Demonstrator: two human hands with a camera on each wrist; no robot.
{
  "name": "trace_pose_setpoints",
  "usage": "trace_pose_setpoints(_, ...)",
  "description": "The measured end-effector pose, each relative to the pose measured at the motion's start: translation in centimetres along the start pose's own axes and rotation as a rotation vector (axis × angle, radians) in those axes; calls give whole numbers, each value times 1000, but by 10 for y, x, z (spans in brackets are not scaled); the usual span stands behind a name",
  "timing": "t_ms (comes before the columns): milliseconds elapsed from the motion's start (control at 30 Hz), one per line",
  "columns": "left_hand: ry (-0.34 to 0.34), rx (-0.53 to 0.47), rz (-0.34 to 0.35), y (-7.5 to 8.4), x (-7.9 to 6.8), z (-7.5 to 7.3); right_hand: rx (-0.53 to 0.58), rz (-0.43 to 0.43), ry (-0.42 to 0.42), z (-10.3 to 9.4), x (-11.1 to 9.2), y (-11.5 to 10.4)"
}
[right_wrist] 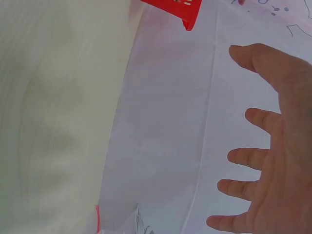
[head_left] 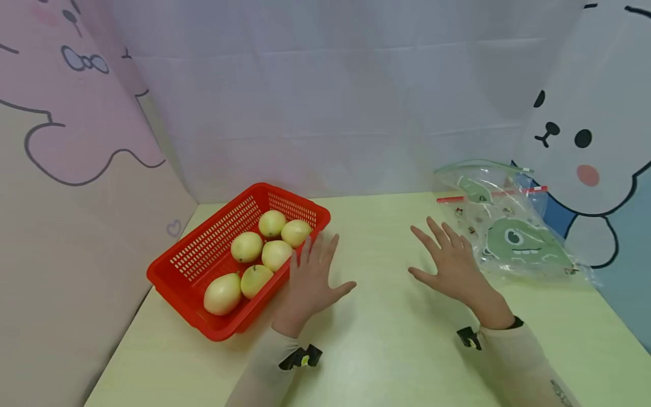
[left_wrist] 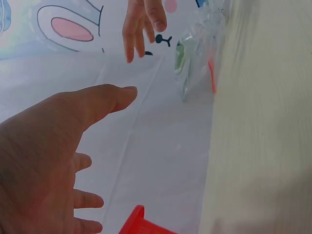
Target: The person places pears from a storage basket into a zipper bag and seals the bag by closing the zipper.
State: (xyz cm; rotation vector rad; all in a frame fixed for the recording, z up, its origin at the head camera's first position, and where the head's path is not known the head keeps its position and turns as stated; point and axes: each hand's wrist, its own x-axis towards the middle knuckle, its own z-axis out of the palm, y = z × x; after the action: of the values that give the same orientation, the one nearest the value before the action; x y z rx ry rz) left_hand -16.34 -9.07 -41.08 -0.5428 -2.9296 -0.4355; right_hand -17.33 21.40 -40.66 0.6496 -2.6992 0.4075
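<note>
Stretching back to a creased, pale lilac cloth wall (head_left: 330,102), the smooth, pale yellow table (head_left: 376,345) has a pink-and-cream cartoon panel (head_left: 86,147) on its left and a blue-and-white cartoon bear panel (head_left: 574,107) on its right. The red, rectangular, slotted plastic basket (head_left: 175,302) sits on the table's left side, its long axis slanting from near left to far right. Towards the far right of the table lie transparent plastic zip bags (head_left: 529,243) printed with green one-eyed monsters; their red and green closure strips are at the far end and run roughly side to side, and the bags overlap, so their exact number is unclear. Inside the basket are six rounded, pale yellow-green fruits (head_left: 247,247), gathered mostly along its right side. The left hand (head_left: 310,285) is just beside the basket's right rim, fingers spread and grasping nothing; whether a fingertip touches the rim cannot be told. The right hand (head_left: 452,268) hovers to the left of the bags, its fingers likewise spread and free of any object
</note>
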Motion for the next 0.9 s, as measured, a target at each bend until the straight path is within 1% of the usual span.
trace_pose_setpoints(67,7,14,26,6,7,1,-42,-29,51,-3,-1,7)
trace_pose_setpoints(133,12,34,54,13,15,3,-70,-48,77,-6,-2,14)
trace_pose_setpoints(233,18,36,96,25,26,7,-96,-58,86,-11,-3,28)
trace_pose_setpoints(300,16,36,117,33,33,10,-96,-42,75,-16,-5,37)
trace_pose_setpoints(467,6,42,144,51,51,23,-135,44,37,-28,-11,62)
trace_pose_setpoints(633,-37,47,171,72,71,33,-190,153,0,-37,-16,89)
trace_pose_setpoints(767,-53,63,214,93,84,43,-179,270,-75,-45,-19,113)
trace_pose_setpoints(900,-57,86,238,112,94,50,-171,373,-139,-52,-24,139)
